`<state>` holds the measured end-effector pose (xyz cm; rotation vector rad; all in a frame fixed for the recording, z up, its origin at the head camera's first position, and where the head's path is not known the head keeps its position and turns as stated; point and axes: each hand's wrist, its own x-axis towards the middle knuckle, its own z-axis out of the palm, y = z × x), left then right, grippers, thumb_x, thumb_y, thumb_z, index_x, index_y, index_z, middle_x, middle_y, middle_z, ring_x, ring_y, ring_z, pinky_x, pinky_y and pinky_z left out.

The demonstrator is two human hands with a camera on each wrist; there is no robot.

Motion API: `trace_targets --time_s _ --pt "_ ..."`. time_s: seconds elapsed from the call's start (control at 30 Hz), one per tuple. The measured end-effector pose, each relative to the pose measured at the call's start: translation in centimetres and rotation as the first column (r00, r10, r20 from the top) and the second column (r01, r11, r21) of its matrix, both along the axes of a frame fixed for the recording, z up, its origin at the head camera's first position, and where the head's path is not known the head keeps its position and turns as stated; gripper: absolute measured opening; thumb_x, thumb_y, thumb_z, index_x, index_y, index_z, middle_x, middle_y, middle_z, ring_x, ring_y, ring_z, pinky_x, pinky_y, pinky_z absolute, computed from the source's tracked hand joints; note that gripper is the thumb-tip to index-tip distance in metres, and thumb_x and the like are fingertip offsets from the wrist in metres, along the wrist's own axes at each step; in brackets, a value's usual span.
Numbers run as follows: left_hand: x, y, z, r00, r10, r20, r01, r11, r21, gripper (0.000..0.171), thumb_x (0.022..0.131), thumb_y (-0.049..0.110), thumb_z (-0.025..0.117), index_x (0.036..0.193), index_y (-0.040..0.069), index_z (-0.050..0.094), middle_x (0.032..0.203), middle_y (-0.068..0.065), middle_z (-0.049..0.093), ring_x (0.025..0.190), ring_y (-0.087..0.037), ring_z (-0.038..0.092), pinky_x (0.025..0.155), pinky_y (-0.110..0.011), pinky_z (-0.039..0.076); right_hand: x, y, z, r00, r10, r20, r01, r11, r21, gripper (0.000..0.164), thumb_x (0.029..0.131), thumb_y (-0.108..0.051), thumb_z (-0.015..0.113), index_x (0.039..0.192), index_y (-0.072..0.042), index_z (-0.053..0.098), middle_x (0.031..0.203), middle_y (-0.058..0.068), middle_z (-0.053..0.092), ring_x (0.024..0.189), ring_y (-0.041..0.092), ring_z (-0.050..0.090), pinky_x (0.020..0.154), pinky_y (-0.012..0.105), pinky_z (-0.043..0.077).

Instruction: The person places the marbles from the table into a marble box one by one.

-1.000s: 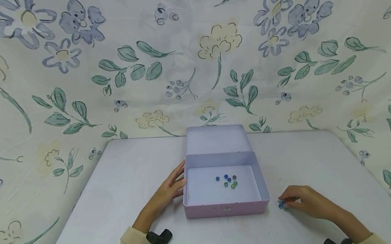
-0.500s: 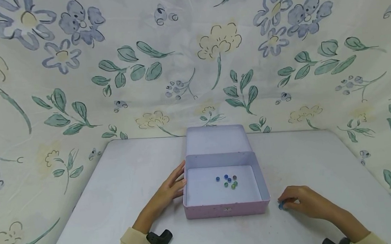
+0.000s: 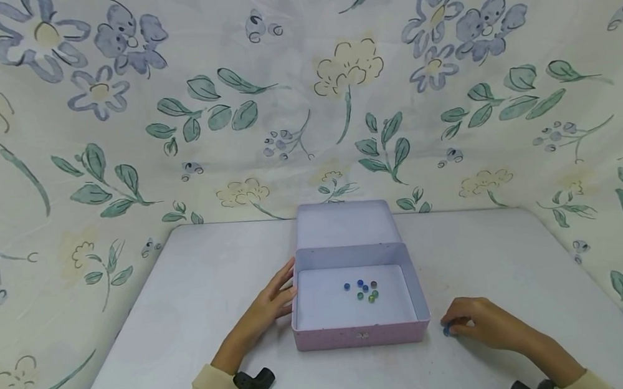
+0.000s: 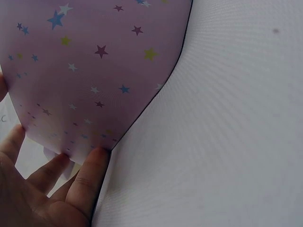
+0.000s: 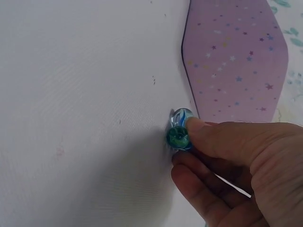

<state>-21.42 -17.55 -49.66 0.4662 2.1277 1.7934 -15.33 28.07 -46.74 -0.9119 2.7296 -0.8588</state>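
Note:
The pinkish-purple box (image 3: 331, 340) stands with its lid (image 3: 345, 225) tipped back, and star prints cover its outer sides. Several glass marbles (image 3: 365, 288), blue, green and one brownish, lie together on its floor. My left hand (image 3: 266, 308) rests extended fingers against the box's left side; the left wrist view shows its fingertips (image 4: 98, 153) touching the starred wall. To the right of the box, low on the table, my right hand (image 3: 489, 321) pinches marbles between thumb and fingers. A green marble (image 5: 179, 137) and a clear blue-streaked marble (image 5: 181, 116) show there; fingers partly hide any others.
The white table (image 3: 216, 260) runs back to a floral cloth (image 3: 279, 97) that hangs behind and at both sides. Dark wrist cameras sit at each wrist, the left camera (image 3: 254, 381) near the box's front left corner.
My right hand has shifted slightly left toward the box with the marbles, and less of them shows between the fingers. The left hand, the box and the marbles inside stay put.

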Motion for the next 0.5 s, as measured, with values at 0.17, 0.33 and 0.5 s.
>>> trace_targets --time_s 0.17,0.33,0.5 --pt "-0.03 -0.06 -0.02 1.000 -0.008 -0.009 0.008 1.000 0.006 0.063 0.106 0.031 0.046 0.160 0.039 0.015 0.168 -0.015 0.012 0.146 -0.047 0.031 0.108 -0.054 0.047 -0.05 -0.37 0.19 1.000 -0.017 0.021 0.016 1.000 0.016 0.013 0.088 -0.009 0.073 0.101 -0.009 0.076 0.094 -0.007 0.070 0.085 -0.003 0.061 0.071 0.020 0.056" --pt "-0.03 -0.10 -0.03 1.000 -0.012 -0.006 0.012 1.000 0.012 0.064 0.106 0.031 0.047 0.160 0.039 0.014 0.168 -0.015 0.011 0.147 -0.047 0.029 0.108 -0.056 0.045 0.04 -0.66 0.20 1.000 -0.017 0.010 0.016 1.000 0.026 0.014 0.086 -0.005 0.073 0.100 -0.009 0.076 0.092 -0.007 0.068 0.084 -0.003 0.060 0.070 0.019 0.056" --pt "0.01 -0.02 0.03 1.000 -0.004 -0.004 0.004 1.000 0.009 0.064 0.106 0.028 0.047 0.160 0.039 0.014 0.168 -0.014 0.011 0.148 -0.047 0.027 0.109 -0.058 0.044 0.18 -0.91 0.26 1.000 -0.019 -0.014 0.020 0.998 0.055 0.015 0.085 -0.003 0.073 0.099 -0.008 0.076 0.092 -0.007 0.066 0.082 -0.002 0.060 0.068 0.018 0.055"
